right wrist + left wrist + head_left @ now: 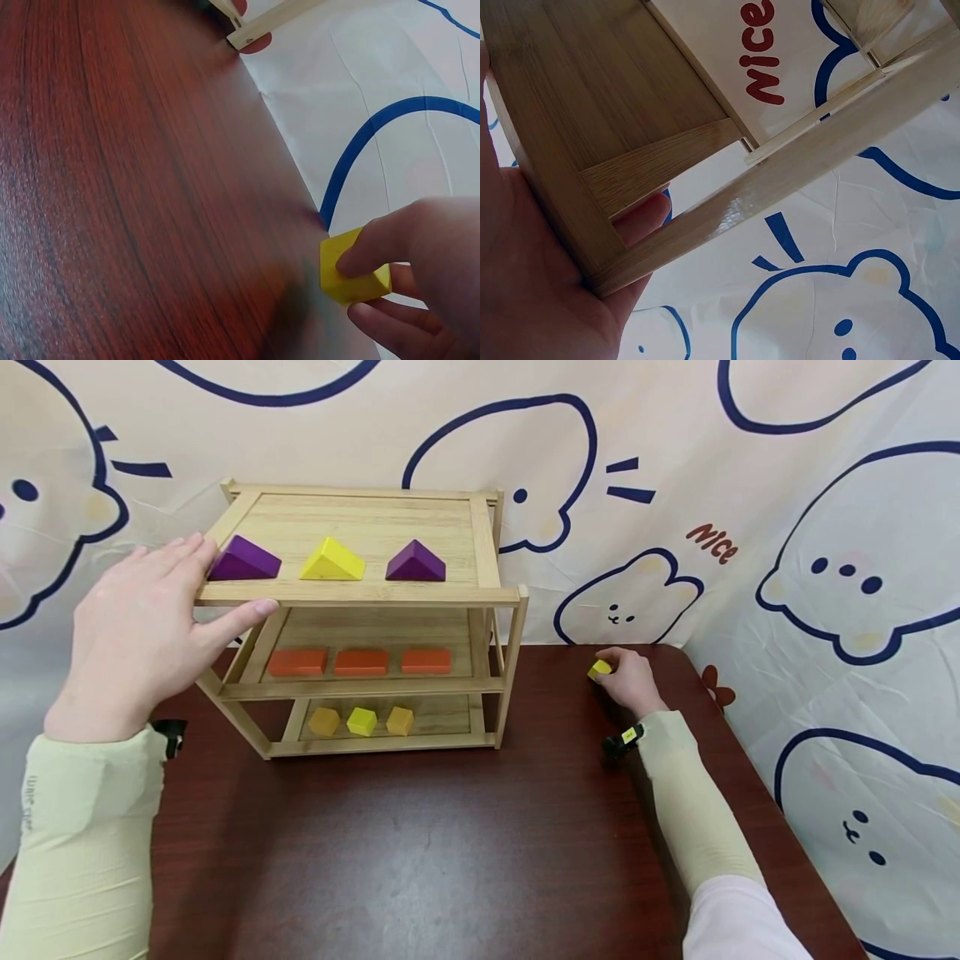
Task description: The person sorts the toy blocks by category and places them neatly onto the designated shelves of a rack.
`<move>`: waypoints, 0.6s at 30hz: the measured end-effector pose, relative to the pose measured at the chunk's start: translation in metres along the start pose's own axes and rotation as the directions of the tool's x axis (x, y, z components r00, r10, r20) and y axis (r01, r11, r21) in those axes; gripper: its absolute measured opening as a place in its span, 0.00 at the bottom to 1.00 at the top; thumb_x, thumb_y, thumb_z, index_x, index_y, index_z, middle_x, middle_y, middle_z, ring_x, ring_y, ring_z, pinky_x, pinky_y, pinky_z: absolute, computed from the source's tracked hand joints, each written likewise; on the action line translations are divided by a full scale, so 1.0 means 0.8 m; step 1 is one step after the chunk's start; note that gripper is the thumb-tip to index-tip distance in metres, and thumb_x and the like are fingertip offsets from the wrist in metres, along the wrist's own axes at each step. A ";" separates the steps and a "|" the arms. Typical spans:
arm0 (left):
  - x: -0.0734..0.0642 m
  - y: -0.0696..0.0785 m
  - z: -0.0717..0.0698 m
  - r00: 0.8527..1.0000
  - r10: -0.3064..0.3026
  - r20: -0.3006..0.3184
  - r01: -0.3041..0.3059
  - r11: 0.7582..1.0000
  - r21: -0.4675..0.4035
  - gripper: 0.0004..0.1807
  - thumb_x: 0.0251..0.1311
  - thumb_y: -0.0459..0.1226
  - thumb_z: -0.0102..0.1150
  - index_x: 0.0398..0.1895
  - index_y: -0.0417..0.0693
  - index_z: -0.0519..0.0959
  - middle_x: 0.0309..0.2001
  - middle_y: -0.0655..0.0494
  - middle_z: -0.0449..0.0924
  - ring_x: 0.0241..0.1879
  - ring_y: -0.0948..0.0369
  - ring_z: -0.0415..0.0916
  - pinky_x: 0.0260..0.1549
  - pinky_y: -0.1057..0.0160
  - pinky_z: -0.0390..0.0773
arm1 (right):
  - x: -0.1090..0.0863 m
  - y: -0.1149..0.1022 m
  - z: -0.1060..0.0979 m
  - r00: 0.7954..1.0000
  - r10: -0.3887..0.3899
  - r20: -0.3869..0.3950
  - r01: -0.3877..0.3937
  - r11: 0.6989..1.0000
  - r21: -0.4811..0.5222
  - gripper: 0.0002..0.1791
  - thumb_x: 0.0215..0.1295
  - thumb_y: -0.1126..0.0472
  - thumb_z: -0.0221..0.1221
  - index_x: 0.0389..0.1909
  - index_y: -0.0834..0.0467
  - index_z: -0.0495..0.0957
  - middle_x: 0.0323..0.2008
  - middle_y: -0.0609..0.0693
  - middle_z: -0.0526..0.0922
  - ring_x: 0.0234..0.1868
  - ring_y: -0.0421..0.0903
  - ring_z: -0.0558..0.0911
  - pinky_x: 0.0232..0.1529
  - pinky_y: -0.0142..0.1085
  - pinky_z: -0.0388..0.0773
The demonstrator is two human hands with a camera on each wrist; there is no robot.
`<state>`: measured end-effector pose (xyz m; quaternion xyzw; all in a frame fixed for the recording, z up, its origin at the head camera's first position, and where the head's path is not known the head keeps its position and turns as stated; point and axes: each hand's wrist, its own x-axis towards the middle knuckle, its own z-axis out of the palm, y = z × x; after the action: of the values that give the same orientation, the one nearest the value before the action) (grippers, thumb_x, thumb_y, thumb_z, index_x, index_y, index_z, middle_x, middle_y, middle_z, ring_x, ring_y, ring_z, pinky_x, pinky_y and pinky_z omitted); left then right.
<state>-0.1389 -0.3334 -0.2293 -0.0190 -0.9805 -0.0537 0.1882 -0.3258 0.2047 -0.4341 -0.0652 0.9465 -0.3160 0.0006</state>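
A light wooden three-tier shelf [360, 596] stands on the table's left half. My left hand [142, 627] rests on its top left corner, the thumb along the front edge and the fingers fairly straight along the side. In the left wrist view, the palm lies against the wooden corner [604, 262]. At the far right, my right hand [633, 683] pinches a yellow block [349, 266] between thumb and fingers, close to the table's back edge. A purple triangular block [246, 560], a yellow one [332, 561] and another purple one [416, 562] line the top tier.
Three orange-red rectangular blocks [362, 662] sit on the middle tier. The bottom tier holds a yellow cube [362, 722] between two orange-yellow cubes [324, 722]. Beneath everything is a dark reddish-brown table [390, 860]. Cartoon-printed cloth [645, 410] hangs behind and at the right.
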 end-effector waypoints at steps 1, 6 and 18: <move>0.000 0.000 0.000 1.000 0.000 0.000 0.000 1.000 0.001 0.54 0.65 0.68 0.51 0.80 0.39 0.54 0.74 0.31 0.55 0.73 0.35 0.53 0.76 0.48 0.43 | 0.000 -0.001 0.000 1.000 0.000 0.001 0.000 1.000 0.004 0.22 0.68 0.66 0.63 0.63 0.65 0.77 0.58 0.65 0.79 0.52 0.59 0.76 0.60 0.54 0.75; 0.000 0.000 0.000 1.000 -0.004 0.004 0.004 1.000 0.002 0.54 0.65 0.68 0.51 0.80 0.39 0.53 0.75 0.31 0.55 0.73 0.35 0.53 0.76 0.47 0.43 | -0.002 -0.003 -0.002 1.000 -0.003 0.004 0.002 1.000 0.021 0.22 0.68 0.69 0.62 0.63 0.65 0.77 0.59 0.65 0.78 0.52 0.59 0.76 0.60 0.54 0.75; 0.000 0.000 0.001 1.000 -0.014 0.012 0.014 1.000 0.003 0.54 0.65 0.69 0.50 0.80 0.39 0.53 0.75 0.31 0.54 0.74 0.35 0.52 0.76 0.48 0.42 | -0.005 -0.004 -0.004 0.999 -0.030 -0.021 0.031 0.999 0.041 0.21 0.66 0.70 0.64 0.60 0.63 0.80 0.57 0.63 0.80 0.51 0.59 0.78 0.58 0.53 0.77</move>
<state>-0.1392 -0.3331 -0.2297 -0.0124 -0.9818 -0.0533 0.1820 -0.3215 0.2043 -0.4297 -0.0762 0.9387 -0.3360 -0.0125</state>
